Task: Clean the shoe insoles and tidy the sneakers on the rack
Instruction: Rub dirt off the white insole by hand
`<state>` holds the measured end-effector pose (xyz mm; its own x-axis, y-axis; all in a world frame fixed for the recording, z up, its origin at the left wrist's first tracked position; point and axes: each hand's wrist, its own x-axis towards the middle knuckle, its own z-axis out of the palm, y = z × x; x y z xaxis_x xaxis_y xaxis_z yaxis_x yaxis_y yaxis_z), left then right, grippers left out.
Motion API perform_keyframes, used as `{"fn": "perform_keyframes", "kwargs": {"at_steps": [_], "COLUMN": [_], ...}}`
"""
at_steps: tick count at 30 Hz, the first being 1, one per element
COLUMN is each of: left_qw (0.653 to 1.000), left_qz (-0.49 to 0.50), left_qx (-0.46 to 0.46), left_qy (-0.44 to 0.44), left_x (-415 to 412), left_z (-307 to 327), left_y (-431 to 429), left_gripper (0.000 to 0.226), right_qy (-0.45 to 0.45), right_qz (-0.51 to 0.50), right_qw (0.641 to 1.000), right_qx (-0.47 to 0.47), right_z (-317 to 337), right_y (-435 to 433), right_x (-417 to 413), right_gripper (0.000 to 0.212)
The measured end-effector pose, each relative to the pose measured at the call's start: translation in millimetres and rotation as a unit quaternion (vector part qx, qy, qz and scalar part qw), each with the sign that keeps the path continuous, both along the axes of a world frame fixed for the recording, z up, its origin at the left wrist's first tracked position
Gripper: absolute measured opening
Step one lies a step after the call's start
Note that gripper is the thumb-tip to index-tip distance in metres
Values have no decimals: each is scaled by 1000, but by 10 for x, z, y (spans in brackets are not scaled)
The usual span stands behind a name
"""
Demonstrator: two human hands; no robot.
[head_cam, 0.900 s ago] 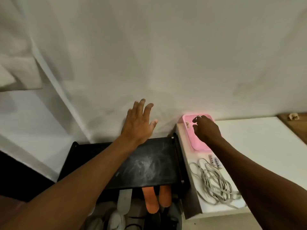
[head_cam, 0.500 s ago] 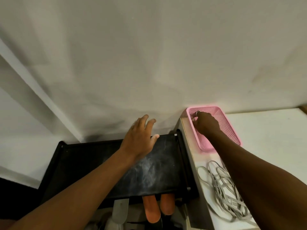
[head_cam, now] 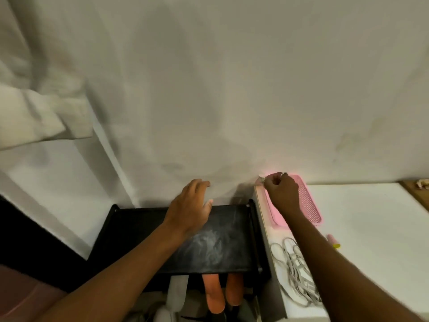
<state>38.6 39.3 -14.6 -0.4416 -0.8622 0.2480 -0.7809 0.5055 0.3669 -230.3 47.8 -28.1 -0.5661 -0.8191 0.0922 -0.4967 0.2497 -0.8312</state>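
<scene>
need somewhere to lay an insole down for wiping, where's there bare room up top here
Rack top: bare to the left of the left hand, dusty to the right of that forearm. White counter: wide bare patch right of the pink basket, up to the wooden edge. Crowded: counter's left strip, with basket, right hand and tangled laces.

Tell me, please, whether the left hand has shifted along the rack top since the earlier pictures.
No. The left hand stays at the back edge of the rack top, right of its middle; only its fingers bend more.
</scene>
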Motion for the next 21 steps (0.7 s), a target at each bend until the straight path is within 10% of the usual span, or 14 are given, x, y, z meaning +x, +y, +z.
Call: {"fn": "perform_keyframes", "kwargs": {"at_steps": [9, 21], "left_qw": [993, 955], "left_qz": [88, 195], "left_qx": [64, 221], "left_qy": [47, -20], "left_x": [697, 1763], "left_z": [188, -550], "left_y": [765, 1164], "left_gripper": [40, 22], "right_qy": [-369, -427], "right_qz": [30, 88], "right_qw": [927, 900], "right_qx": [-65, -9], "right_z": [125, -250], "right_y": [1066, 1250], "right_x": [1688, 2294], "right_gripper": [8, 23]}}
